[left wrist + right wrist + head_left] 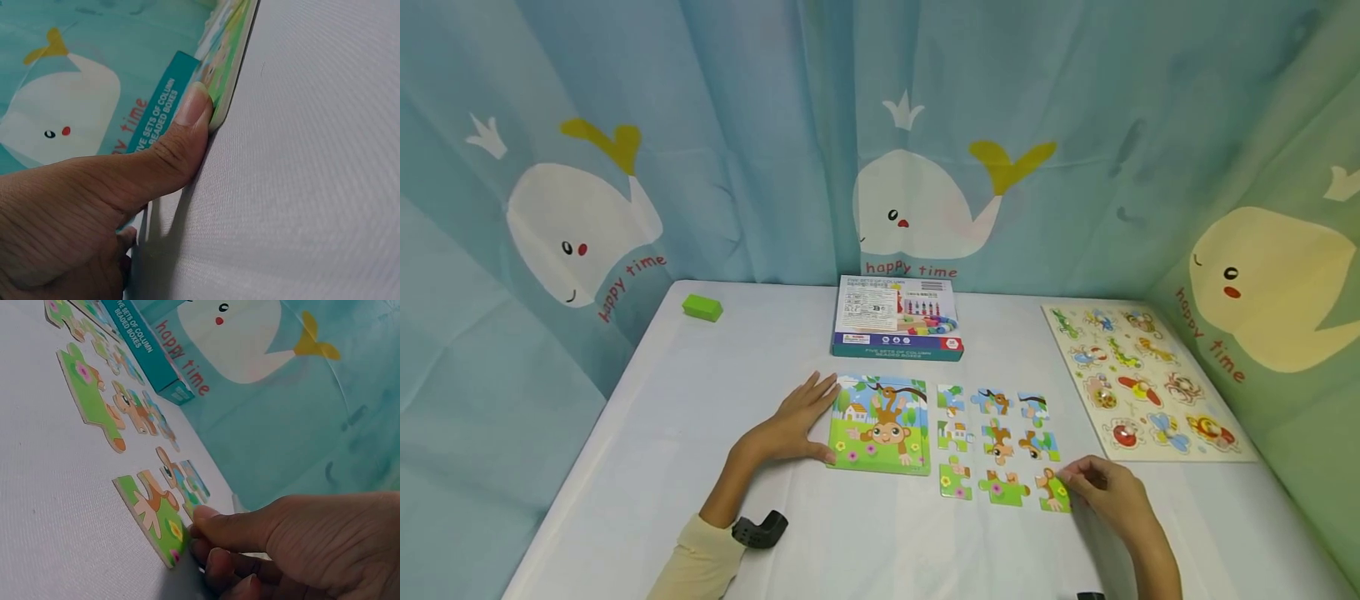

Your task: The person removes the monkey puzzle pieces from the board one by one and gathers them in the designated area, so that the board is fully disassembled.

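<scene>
In the head view, a square picture board (880, 425) with a monkey scene lies at the middle of the table. My left hand (790, 421) rests along its left side, fingers spread, the thumb at the near-left corner. The left wrist view shows that thumb (181, 134) against the board's edge. Right of the board, several jigsaw pieces (955, 435) lie apart in rows and columns. My right hand (1108, 492) pinches the right edge of the near-right jigsaw piece (1051, 493), green with a monkey's hand. In the right wrist view, its other fingers (219, 565) curl below the thumb.
Behind the board lies a flat box (898, 321) of beaded toys. A green block (702, 307) sits at the far left. Toward the right edge is a wooden board (1150, 383) with insect pictures. Whale-print curtains (760, 167) enclose the table (647, 433).
</scene>
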Tool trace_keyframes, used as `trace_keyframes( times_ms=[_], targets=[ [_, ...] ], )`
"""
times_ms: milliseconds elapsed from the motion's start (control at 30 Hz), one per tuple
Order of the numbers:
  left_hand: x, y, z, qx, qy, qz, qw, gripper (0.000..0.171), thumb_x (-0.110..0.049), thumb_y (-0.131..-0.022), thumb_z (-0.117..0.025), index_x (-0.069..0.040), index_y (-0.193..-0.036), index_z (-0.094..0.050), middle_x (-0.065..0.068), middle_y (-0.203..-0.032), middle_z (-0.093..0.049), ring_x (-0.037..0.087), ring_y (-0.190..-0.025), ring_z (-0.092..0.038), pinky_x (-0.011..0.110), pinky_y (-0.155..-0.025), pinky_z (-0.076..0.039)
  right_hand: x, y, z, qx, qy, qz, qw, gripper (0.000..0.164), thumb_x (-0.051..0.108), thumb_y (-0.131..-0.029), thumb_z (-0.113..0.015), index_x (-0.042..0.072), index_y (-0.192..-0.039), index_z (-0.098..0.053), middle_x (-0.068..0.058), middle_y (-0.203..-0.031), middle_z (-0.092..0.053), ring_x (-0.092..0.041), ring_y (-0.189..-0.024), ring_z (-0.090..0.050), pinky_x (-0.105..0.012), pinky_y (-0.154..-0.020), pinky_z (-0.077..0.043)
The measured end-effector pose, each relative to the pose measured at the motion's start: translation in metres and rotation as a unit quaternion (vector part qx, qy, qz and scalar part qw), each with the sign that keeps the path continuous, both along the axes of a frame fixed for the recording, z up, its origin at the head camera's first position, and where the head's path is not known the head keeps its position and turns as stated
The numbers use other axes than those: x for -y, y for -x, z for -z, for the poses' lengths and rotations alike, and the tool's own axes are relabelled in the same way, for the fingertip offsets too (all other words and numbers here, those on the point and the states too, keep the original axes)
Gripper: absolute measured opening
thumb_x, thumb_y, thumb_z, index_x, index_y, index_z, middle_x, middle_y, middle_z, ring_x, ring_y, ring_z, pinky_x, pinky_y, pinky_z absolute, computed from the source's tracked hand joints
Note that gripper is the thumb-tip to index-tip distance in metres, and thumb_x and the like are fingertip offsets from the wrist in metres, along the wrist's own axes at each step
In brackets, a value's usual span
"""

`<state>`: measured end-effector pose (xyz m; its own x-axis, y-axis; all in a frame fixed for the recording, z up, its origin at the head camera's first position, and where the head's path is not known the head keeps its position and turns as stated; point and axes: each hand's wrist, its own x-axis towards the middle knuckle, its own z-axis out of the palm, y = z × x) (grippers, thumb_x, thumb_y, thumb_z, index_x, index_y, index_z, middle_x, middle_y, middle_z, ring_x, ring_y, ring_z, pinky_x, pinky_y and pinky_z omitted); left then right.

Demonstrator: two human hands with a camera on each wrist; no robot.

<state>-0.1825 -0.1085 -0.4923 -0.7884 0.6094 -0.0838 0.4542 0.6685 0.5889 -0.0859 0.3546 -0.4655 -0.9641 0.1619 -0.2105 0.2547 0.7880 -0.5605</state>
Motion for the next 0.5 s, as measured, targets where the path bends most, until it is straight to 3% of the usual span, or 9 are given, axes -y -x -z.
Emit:
trace_keyframes(
  times_ms=[267, 367, 500],
  targets=[
    [-0.003, 0.003, -0.002, 0.004, 0.003, 0.003, 1.0, 0.111, -0.048, -0.074, -0.081, -0.003, -0.155, -0.02, 0.014, -0.165, -0.01, 0.04, -0.151, 0.001, 0.06, -0.119, -0.01, 0.0, -0.001, -0.002, 0.005, -0.021, 0.013, 1.0, 0.034, 0.034, -0.098, -0.06, 0.002, -0.087, -0.062, 0.002, -0.064, -0.055, -0.01, -0.059, -0.045, -0.024, -0.055, -0.036],
    [-0.002, 0.004, -0.003, 0.008, 0.004, 0.006, 0.9999, 0.111, -0.049, -0.074, -0.08, -0.003, -0.155, -0.021, 0.013, -0.165, -0.01, 0.039, -0.151, 0.002, 0.059, -0.119, -0.009, 0.005, -0.001, -0.006, -0.027, -0.045, -0.001, 0.999, 0.035, 0.035, -0.099, -0.057, 0.003, -0.084, -0.061, 0.001, -0.062, -0.053, -0.01, -0.058, -0.044, -0.024, -0.053, -0.036],
    [-0.003, 0.005, -0.005, 0.01, 0.004, 0.0, 0.9999, 0.107, -0.05, -0.076, -0.079, -0.004, -0.155, -0.023, 0.013, -0.164, -0.013, 0.038, -0.152, -0.001, 0.058, -0.119, -0.012, 0.018, 0.005, -0.014, -0.109, -0.07, -0.032, 0.991, 0.036, 0.034, -0.1, -0.056, 0.004, -0.081, -0.063, 0.001, -0.061, -0.051, -0.008, -0.054, -0.04, -0.024, -0.049, -0.034]
  ],
)
